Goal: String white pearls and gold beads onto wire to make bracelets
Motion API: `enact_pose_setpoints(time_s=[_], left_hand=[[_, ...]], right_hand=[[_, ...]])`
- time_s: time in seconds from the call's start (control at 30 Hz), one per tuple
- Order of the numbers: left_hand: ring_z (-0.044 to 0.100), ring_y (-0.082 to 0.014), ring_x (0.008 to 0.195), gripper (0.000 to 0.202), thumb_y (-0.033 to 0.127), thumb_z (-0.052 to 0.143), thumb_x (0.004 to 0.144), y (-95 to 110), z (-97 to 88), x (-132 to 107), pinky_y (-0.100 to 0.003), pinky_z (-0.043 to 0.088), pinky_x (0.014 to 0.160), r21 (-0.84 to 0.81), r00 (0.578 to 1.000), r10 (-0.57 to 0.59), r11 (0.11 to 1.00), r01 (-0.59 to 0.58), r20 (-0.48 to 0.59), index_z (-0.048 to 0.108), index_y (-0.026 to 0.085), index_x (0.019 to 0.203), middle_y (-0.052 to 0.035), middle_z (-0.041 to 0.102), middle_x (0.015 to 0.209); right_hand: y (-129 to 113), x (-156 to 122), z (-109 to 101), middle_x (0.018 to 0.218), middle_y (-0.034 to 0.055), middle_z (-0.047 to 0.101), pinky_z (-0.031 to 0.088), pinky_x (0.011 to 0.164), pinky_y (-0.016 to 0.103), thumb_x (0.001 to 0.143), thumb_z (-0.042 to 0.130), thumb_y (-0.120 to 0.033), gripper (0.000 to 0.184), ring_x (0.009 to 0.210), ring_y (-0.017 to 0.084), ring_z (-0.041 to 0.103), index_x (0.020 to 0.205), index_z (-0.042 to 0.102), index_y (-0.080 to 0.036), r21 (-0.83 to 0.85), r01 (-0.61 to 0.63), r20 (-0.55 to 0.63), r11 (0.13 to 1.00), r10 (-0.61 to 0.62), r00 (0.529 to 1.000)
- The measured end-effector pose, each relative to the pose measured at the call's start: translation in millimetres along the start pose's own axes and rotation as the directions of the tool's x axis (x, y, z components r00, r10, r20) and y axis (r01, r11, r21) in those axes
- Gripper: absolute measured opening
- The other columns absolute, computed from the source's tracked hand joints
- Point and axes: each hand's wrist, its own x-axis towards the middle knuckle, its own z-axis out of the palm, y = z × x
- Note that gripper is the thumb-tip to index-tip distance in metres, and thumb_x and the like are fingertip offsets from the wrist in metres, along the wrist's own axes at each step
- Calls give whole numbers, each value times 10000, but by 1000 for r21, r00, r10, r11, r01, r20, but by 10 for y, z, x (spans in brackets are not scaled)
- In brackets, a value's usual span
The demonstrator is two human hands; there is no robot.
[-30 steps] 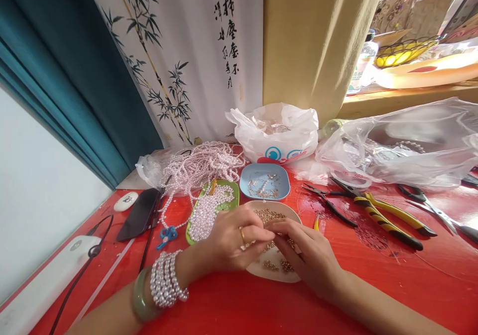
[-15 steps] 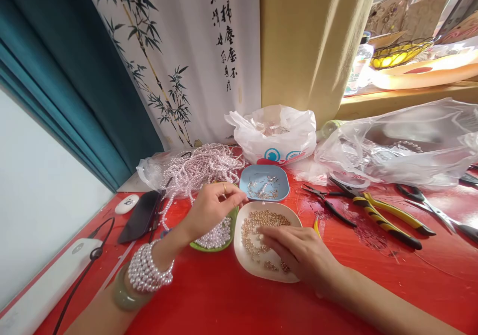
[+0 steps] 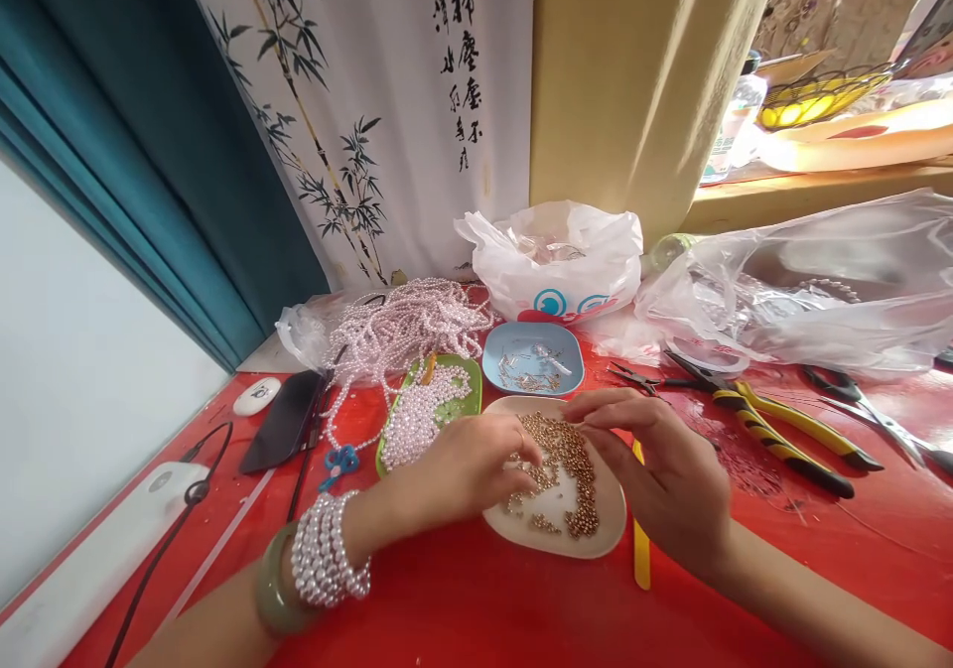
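A white plate holds small gold beads. My left hand hovers over its left side, fingers curled and the thumb side hidden; anything in them is too small to make out. Pearl strands and a jade-coloured bangle circle that wrist. At the plate's upper right, my right hand has thumb and fingertips drawn together in a pinch, and I cannot see what lies between them. Behind my left hand stands a green tray of pale pearl beads. A blue dish with small metal findings sits behind the plate.
Pearl strands are heaped at the back left, near a phone. Yellow-black pliers and scissors lie on the right. Yellow tweezers rest beside the plate. Plastic bags line the back.
My left hand has moved down and right, from beside the blue dish to over the plate, uncovering the green tray. My right hand has withdrawn from the plate's middle to its upper right.
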Motion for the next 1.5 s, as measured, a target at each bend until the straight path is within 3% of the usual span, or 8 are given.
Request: enact_pose_setpoints(time_s=[0.07,0.23,0.4,0.57,0.7,0.8,0.9,1.5], left_hand=[[569,-177,854,179,216,583,738,40,50,-1,-276,427,732,61,999,14,998,-16,39,611,205,914,-23,628,918],[564,-156,805,98,195,571,748,48,95,16,-252,432,703,124,998,-29,992,21,64,626,201,829,-6,608,865],[561,-162,798,71,161,564,742,31,111,27,-266,423,725,66,998,-64,996,62,30,626,182,770,-13,612,829],[560,-157,757,86,212,541,763,10,108,59,-270,416,687,-303,967,-221,937,176,-124,612,165,772,-24,629,789],[555,-133,687,125,252,582,726,-35,74,103,-239,418,638,-681,925,-372,698,221,-82,608,132,745,-30,626,724],[538,-108,628,131,247,607,700,-59,44,124,-217,405,598,-788,911,-412,564,249,-7,616,119,721,-24,625,680],[508,-87,584,134,240,629,676,-64,25,125,-200,382,551,-824,896,-444,501,265,19,624,112,714,-24,620,671],[461,-74,557,185,273,676,633,-63,19,127,-207,337,535,-835,892,-450,473,280,44,627,107,700,-12,589,645]], right_hand=[[8,4,-1,776,25,623,510,619,275,804,504,-166,69,720,140,606,755,521,-212,-6,-22,34,1000,22,999],[29,73,-6,756,22,602,502,545,240,808,519,-271,94,636,120,588,749,515,-198,75,-269,-55,960,273,960],[50,36,14,680,7,580,469,523,233,795,523,-313,138,569,114,554,730,525,-191,60,-316,-29,947,318,948],[98,-67,72,630,-8,590,445,523,213,790,528,-287,112,570,115,555,730,549,-194,0,-373,212,928,365,907],[80,-78,105,636,0,626,450,517,208,792,523,-320,147,564,117,574,757,581,-189,-32,-453,297,891,441,847],[42,-61,111,612,4,621,432,473,200,780,526,-307,153,540,117,565,721,590,-182,-77,-449,288,890,451,845],[6,-53,111,538,-6,586,389,407,191,776,511,-300,173,481,108,530,674,584,-180,-136,-421,288,897,443,849],[23,-72,132,513,-19,555,345,383,193,770,499,-270,160,450,100,493,651,564,-186,-221,-410,287,885,461,840]])
